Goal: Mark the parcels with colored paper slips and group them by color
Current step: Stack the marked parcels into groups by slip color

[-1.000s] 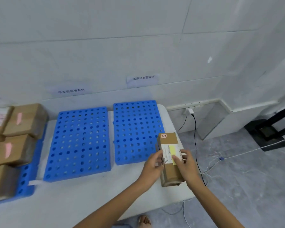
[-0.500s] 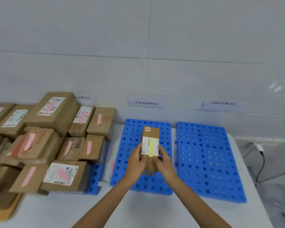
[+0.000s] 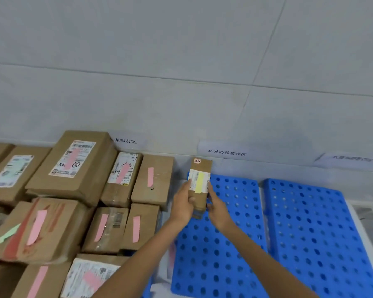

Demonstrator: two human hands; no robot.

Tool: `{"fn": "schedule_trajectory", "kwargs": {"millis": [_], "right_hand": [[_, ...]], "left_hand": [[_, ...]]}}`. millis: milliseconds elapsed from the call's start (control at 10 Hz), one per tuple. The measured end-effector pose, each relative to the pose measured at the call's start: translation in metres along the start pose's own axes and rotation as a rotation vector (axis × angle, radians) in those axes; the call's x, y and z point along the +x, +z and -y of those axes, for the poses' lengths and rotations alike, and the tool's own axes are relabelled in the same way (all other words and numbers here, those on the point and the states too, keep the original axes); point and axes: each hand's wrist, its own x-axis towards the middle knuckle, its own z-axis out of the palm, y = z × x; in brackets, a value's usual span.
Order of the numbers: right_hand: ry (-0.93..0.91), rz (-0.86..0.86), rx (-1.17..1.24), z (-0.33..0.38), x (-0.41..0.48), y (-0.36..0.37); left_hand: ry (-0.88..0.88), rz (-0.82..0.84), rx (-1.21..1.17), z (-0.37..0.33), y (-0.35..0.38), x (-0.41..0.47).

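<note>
A small brown parcel [image 3: 201, 168] with a white label and a yellow paper slip [image 3: 200, 182] is held between both hands over the far left corner of a blue perforated pallet [image 3: 215, 250]. My left hand [image 3: 182, 203] grips its left side and my right hand [image 3: 216, 206] grips its right side. To the left lies a group of brown parcels marked with pink slips [image 3: 150, 177], stacked in rows.
A second blue pallet [image 3: 314, 233] lies to the right on the white table. Paper signs [image 3: 226, 152] hang on the white wall behind each pallet. One parcel at the left carries a green slip [image 3: 9, 233] beside a pink one.
Both hands carried the yellow-slipped parcel from the table's right end leftward, then forward to the far left corner of the middle pallet. The view turned left, showing the pink-slipped group.
</note>
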Motion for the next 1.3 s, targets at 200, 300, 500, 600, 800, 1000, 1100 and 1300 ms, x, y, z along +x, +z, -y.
{"fn": "schedule_trajectory", "kwargs": {"millis": [200,300,500,600,800,1000,1100,1300], "right_hand": [[0.022,0.091,-0.307,-0.011,0.029,-0.009],[0.031,0.136,-0.506,-0.011,0.032,-0.024],[-0.124,0.029,-0.49,0.028,-0.005,-0.023],[-0.254,0.072,-0.483,0.042,-0.034,-0.005],[-0.42,0.423,-0.407,0.066,-0.1,0.088],[-0.518,0.724,-0.321,0.101,-0.149,0.175],[-0.547,0.741,-0.321,0.113,-0.158,0.216],[-0.535,0.698,-0.346,0.141,-0.153,0.329]], "left_hand": [[-0.026,-0.011,0.041,-0.005,0.0,0.003],[-0.017,0.007,0.063,-0.01,0.0,-0.004],[-0.013,-0.026,0.121,-0.041,-0.041,-0.04],[0.078,-0.08,0.105,-0.056,-0.075,-0.084],[0.033,-0.363,0.058,-0.03,-0.167,-0.207],[-0.094,-0.65,0.065,0.023,-0.256,-0.293],[-0.197,-0.759,0.015,0.05,-0.295,-0.314],[-0.406,-0.991,-0.134,0.125,-0.377,-0.326]]}}
